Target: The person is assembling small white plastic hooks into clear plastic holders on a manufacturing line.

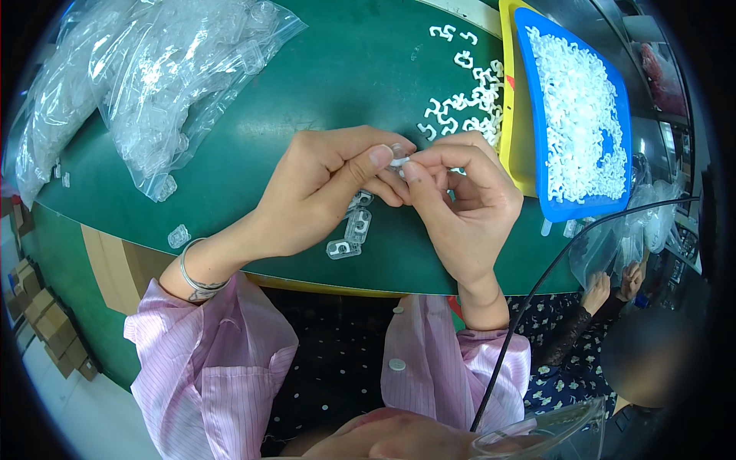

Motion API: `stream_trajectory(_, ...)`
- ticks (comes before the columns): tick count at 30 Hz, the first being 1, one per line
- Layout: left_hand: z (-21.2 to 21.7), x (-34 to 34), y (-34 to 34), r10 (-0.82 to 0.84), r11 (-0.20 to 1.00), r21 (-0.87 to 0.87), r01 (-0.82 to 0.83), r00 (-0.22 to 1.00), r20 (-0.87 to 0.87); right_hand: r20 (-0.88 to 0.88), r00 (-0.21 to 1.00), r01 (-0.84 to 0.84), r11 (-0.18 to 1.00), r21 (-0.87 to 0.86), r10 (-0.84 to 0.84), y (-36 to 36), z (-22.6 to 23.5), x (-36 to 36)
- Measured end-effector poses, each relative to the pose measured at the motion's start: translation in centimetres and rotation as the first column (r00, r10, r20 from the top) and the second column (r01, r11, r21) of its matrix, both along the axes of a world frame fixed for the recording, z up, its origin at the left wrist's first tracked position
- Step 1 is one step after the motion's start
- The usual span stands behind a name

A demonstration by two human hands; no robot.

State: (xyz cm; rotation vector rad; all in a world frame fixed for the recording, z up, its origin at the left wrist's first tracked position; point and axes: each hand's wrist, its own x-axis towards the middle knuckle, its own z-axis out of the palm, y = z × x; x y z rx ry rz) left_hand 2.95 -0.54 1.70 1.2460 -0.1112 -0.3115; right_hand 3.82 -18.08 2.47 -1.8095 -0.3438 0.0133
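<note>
Over the middle of the green table, my left hand (330,184) pinches a small clear plastic part (398,150) between thumb and fingers. With thumb and forefinger closed, my right hand (468,195) presses a small white curved plastic piece (399,162) against it. The fingers cover most of both pieces, so I cannot tell how far the white one sits inside. Below my left hand, several clear plastic parts with white pieces in them (357,227) lie on the table near its front edge.
Clear bags of transparent parts (172,84) lie at the far left. Loose white pieces (479,100) are scattered beside a yellow tray (518,172); a blue tray (546,201) full of them rests on it. A black cable (537,285) crosses the right, where another person's hands (613,285) touch a bag.
</note>
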Motion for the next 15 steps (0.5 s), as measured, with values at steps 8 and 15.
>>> stream_trajectory(8, 0.5, 0.1, -0.1, -0.019, 0.998, 0.065, 0.016, 0.999, 0.045, -0.305, 0.952, 0.029, 0.981, 0.194, 0.032, 0.5, 0.2, 0.8)
stream_trajectory(15, 0.3, -0.6, -0.1, -0.112, 0.989, 0.125, 0.084, 0.964, 0.239, 0.325, 0.945, 0.021, 0.983, -0.181, 0.04, 0.4, -0.6, 0.5)
